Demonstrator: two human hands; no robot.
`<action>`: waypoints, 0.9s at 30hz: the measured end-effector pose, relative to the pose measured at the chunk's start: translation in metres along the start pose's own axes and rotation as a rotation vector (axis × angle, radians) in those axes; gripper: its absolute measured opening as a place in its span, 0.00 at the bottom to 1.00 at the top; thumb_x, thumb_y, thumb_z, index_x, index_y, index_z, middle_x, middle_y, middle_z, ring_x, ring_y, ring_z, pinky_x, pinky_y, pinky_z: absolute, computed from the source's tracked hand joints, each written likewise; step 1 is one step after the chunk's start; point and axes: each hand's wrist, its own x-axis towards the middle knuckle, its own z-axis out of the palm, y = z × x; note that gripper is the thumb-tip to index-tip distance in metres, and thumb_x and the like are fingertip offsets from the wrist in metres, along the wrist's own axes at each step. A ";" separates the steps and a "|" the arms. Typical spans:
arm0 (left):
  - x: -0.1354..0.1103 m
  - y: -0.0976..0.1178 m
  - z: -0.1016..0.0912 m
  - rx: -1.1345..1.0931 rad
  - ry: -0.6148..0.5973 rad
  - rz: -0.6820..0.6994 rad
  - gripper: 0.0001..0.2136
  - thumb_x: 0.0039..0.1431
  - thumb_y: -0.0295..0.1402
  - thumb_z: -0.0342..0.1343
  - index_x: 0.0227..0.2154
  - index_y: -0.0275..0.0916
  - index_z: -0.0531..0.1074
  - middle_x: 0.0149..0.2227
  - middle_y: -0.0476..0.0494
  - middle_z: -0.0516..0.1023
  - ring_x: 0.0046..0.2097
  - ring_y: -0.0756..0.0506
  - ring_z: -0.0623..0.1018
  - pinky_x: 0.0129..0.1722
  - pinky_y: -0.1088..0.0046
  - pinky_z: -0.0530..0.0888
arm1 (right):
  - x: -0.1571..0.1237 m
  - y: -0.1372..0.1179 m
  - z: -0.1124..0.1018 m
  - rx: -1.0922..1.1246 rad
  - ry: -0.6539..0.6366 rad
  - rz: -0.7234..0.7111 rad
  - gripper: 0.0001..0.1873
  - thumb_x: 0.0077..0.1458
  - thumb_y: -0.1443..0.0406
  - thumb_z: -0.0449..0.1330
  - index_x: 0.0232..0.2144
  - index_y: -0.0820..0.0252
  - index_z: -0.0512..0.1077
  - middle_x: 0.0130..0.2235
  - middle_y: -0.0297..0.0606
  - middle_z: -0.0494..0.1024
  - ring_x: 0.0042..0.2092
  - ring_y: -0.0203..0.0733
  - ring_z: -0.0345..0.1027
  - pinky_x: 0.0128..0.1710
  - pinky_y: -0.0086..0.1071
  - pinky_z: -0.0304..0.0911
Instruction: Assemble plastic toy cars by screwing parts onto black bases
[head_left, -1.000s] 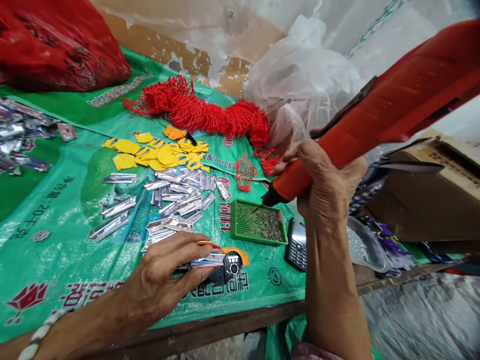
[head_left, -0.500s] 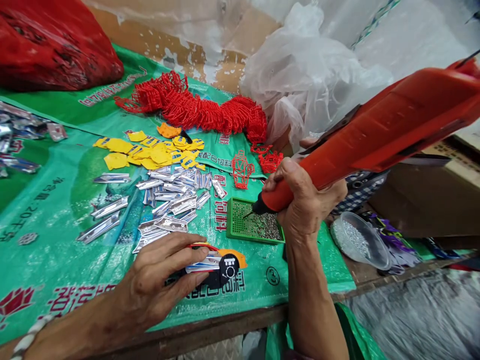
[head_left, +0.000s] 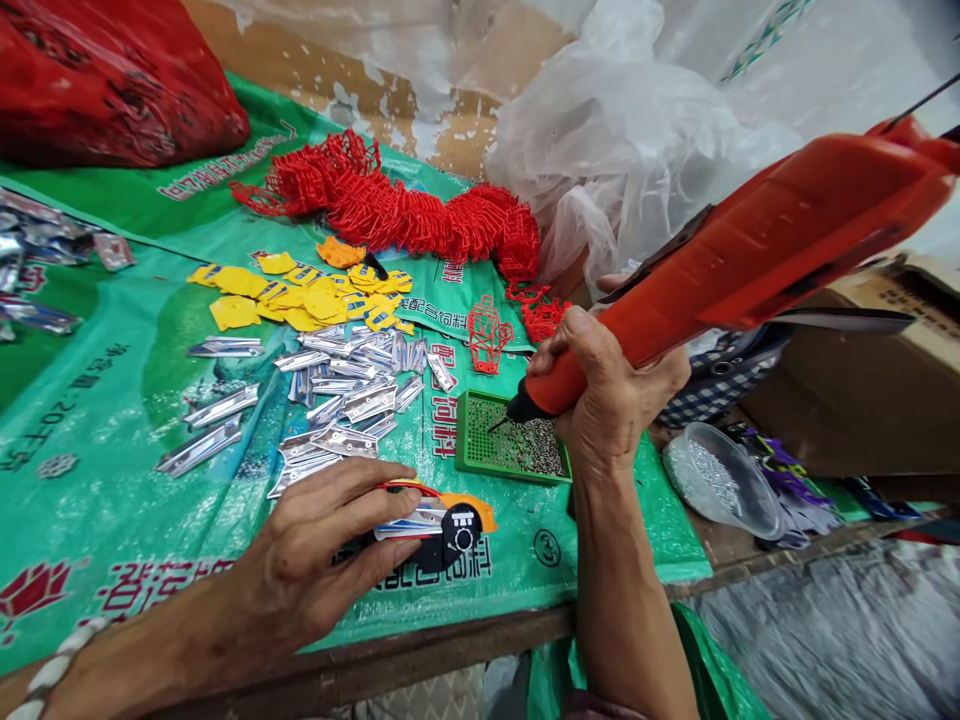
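My right hand (head_left: 607, 390) is wrapped round a red electric screwdriver (head_left: 750, 250), whose thin bit points down over the left part of a green tray (head_left: 461, 452) of small screws (head_left: 536, 445). Whether the tip carries a screw is too small to tell. My left hand (head_left: 322, 540) grips a toy part (head_left: 461, 528) on the green sheet. The toy part has a black round end, orange and red edges and a shiny silver piece along its side. Fingers and palm hide its left end.
Silver metal-look pieces (head_left: 367, 400), yellow plastic pieces (head_left: 315, 300) and an orange piece (head_left: 341, 252) lie beyond my left hand. Red plastic frames (head_left: 405, 220) form a long row behind. A clear bowl (head_left: 769, 515) of small parts stands right, near a cardboard box (head_left: 840, 400).
Both hands keep their grips and barely move. The view has shifted slightly; the screwdriver bit stays over the tray of screws.
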 end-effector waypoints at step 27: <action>-0.003 -0.001 -0.001 0.014 -0.002 -0.025 0.09 0.71 0.32 0.53 0.49 0.37 0.72 0.49 0.41 0.78 0.52 0.48 0.77 0.51 0.73 0.75 | -0.004 -0.001 0.001 -0.087 0.031 -0.020 0.19 0.47 0.61 0.70 0.41 0.55 0.72 0.21 0.21 0.70 0.17 0.35 0.66 0.17 0.31 0.64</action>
